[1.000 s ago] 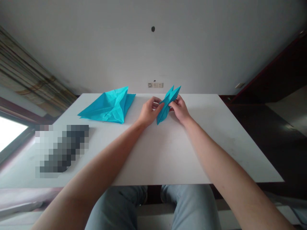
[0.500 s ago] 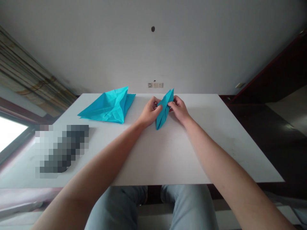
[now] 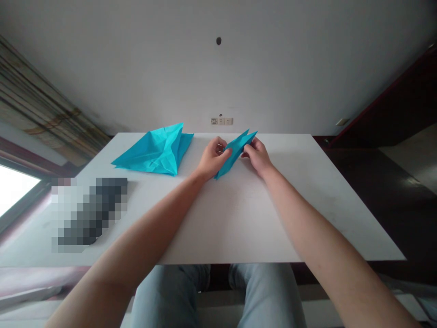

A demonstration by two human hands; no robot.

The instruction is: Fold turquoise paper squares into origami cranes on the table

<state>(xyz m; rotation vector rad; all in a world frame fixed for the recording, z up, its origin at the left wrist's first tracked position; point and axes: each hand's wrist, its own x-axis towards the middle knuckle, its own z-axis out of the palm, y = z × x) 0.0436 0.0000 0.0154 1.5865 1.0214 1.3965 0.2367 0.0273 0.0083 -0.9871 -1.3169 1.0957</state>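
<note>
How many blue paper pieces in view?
2. Smaller folded paper: held by the left hand and right hand. Larger folded paper: on the white table, to their left. Any inside the folds would be hidden.

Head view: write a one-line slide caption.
Left hand and right hand hold a small folded blue paper at a white table, a larger paper form to the left.

On the table, one dark object is covered by coarse blocks, so I cannot tell what it is. The folded blue paper hides some fingertips of the left hand. The bottom edge cuts both forearms, the left edge the window.
</note>
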